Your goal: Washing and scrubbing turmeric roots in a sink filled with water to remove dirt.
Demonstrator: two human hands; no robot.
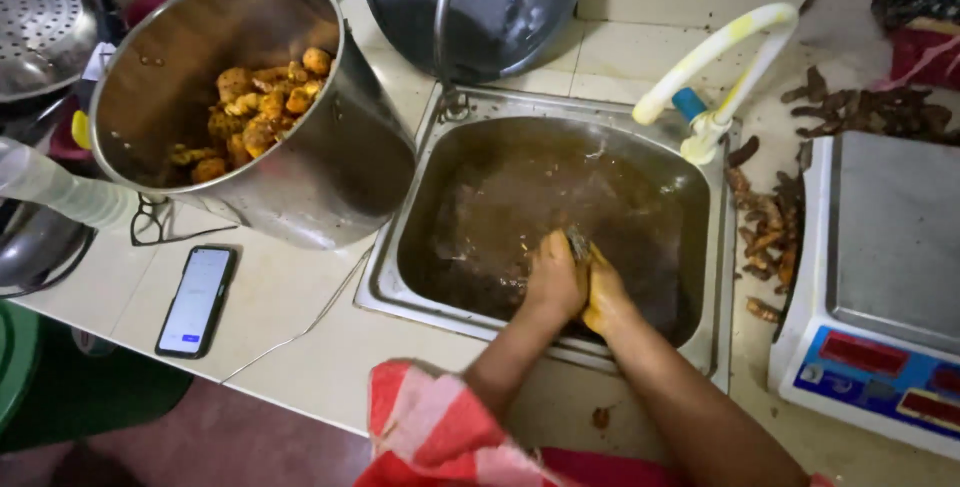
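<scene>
Both my hands are pressed together low in a steel sink (400, 247) full of murky brown water. My left hand (555, 277) is closed around something small and dark that pokes up between the hands; I cannot tell what it is. My right hand (603, 292), stained yellow, is closed against it from the right. A large steel pot (330, 162) stands tilted on the counter left of the sink, with several scrubbed yellow-orange roots (255, 107) inside.
A white and yellow tap (715, 57) arches over the sink's right rim. Unwashed brown roots (765, 227) lie right of the sink, beside a kitchen scale (890, 247). A phone (197, 299) lies on the counter at left. A dark pan (480, 7) leans behind the sink.
</scene>
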